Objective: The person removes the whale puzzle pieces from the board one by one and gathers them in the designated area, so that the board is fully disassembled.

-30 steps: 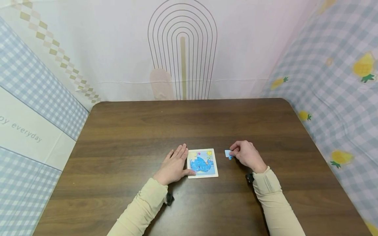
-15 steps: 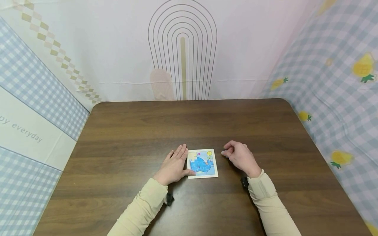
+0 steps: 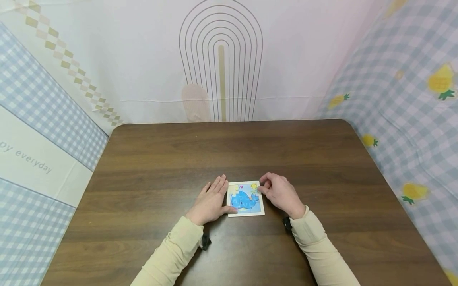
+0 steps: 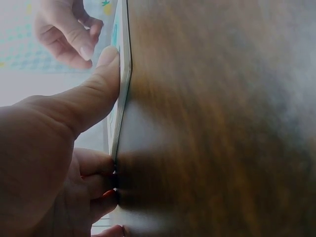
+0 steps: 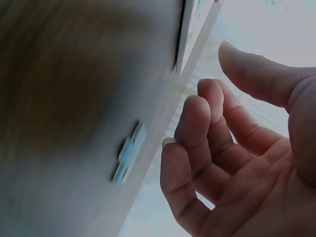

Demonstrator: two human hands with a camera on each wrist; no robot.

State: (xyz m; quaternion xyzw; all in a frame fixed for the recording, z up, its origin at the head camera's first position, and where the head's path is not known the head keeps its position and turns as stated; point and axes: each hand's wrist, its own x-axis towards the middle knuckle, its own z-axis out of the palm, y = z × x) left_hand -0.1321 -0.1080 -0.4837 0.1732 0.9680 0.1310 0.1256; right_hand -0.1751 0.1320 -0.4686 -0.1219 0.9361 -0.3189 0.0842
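Where printed cloth (image 3: 154, 59) hangs on three sides, a brown counter (image 3: 229, 151) spreads below. Two cream sleeves (image 3: 171, 250) reach over it. The left hand (image 3: 209, 203) lies with fingers extended along the left edge of a framed puzzle (image 3: 245, 200), thumb on its near corner. The right hand (image 3: 281, 194), near the far right corner, is loosely curled, holding nothing. The blue-whale puzzle lies flat between them. A small loose piece (image 5: 129, 153) lies on the counter near the right hand.
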